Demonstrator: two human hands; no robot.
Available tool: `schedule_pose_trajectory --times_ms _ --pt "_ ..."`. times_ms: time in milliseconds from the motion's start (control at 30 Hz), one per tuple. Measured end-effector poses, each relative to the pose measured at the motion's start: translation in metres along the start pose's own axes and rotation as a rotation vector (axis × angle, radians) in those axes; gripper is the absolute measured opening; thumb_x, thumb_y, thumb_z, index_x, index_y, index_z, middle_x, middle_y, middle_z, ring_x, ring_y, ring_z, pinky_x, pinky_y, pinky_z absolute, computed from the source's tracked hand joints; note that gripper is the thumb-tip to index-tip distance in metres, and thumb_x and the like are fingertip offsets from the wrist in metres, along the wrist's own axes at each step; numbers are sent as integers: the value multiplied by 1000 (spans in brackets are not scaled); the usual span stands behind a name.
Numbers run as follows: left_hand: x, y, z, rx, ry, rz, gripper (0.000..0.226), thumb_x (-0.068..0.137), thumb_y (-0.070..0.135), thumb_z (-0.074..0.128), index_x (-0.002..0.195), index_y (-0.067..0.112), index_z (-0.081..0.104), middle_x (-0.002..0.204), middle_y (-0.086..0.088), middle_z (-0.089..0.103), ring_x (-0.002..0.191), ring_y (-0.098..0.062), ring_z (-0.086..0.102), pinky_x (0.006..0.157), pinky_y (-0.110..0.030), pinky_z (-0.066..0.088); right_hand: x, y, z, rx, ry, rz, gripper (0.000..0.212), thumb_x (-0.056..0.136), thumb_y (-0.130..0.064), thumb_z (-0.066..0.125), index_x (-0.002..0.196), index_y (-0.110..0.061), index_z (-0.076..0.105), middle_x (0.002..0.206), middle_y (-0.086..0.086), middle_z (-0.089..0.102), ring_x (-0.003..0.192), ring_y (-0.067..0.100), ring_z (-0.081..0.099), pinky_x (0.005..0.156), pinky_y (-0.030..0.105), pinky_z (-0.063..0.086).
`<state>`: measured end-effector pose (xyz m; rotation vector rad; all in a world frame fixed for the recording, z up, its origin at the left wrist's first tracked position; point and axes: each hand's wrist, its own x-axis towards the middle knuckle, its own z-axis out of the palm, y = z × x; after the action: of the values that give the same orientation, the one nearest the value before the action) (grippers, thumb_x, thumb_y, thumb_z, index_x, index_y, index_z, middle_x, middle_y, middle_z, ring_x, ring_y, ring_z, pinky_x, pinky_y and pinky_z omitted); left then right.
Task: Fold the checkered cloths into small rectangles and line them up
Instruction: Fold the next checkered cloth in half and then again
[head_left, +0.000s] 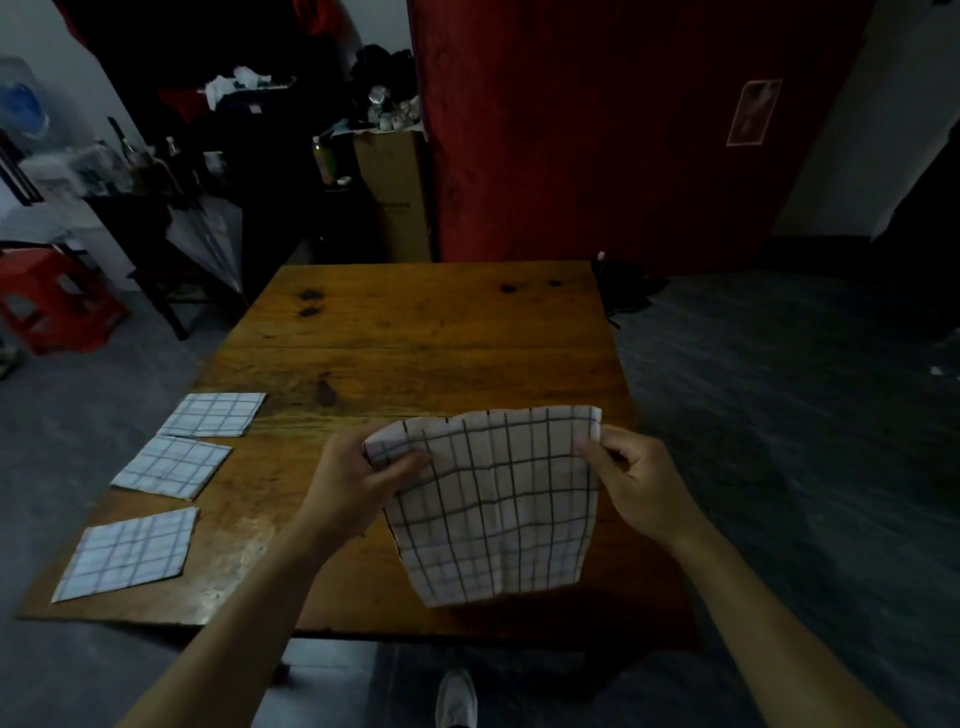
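A white cloth with a dark check pattern (498, 509) hangs in front of me over the near right part of the wooden table (415, 332). My left hand (358, 478) pinches its upper left corner and my right hand (634, 478) pinches its upper right corner. The cloth's lower edge droops toward the table's front edge. Three folded checkered cloths lie in a row along the table's left side: a far one (213, 414), a middle one (171, 466) and a near one (130, 553).
A red plastic stool (52, 296) stands on the floor to the left. Dark furniture with clutter and a cardboard box (395, 197) stand behind the table, beside a red door (597, 130). My shoe (456, 699) shows below the table's front edge.
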<state>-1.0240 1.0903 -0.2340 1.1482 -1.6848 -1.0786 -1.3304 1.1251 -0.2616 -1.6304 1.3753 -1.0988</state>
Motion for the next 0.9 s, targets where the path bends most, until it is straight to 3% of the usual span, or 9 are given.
schedule_pose_trajectory --times_ms 100,267,333,400,500,667,900 --pt "23 -5 -4 -39 -1 1 21 85 14 71 106 15 72 96 -7 75 89 -24 72 74 -41 60 22 4 -1 16 5 17 31 99 -30 47 103 -10 70 105 2 69 96 11 67 80 36 58" --pt "72 -37 -7 78 7 14 2 88 13 70 88 15 69 79 -8 68 72 -29 64 59 -42 52 61 22 4 -66 45 36 20 96 -27 55 106 -20 71 106 -6 67 101 6 63 84 33 57" --pt "89 -53 -7 92 -5 14 7 88 13 70 84 17 68 75 -5 65 67 -25 62 56 -39 50 77 31 7 -109 65 50 16 94 -22 59 106 -24 70 104 -10 66 100 2 62 85 32 56" --pt "104 -67 -6 95 -18 -3 10 87 10 70 83 18 66 76 3 66 64 -12 61 54 -27 49 92 38 12 -149 86 56 13 92 -19 63 99 -26 71 99 -11 66 96 3 63 83 32 56" --pt "124 -84 -7 131 -21 -23 12 86 7 71 83 17 66 74 7 65 66 -5 62 54 -17 47 111 47 23 -177 133 82 11 90 -17 66 92 -27 71 93 -11 64 91 5 62 80 32 56" --pt "141 -110 -14 211 -48 -26 12 86 12 71 80 19 63 77 2 63 68 -6 61 56 -19 47 126 64 39 -232 182 123 9 89 -18 68 89 -26 69 93 -11 63 91 4 62 79 29 56" --pt "129 -125 -12 251 -74 2 12 87 13 71 87 24 67 87 11 67 83 -1 63 67 -13 49 112 77 49 -272 169 136 16 87 -11 69 86 -27 69 92 -12 62 90 3 60 78 21 52"
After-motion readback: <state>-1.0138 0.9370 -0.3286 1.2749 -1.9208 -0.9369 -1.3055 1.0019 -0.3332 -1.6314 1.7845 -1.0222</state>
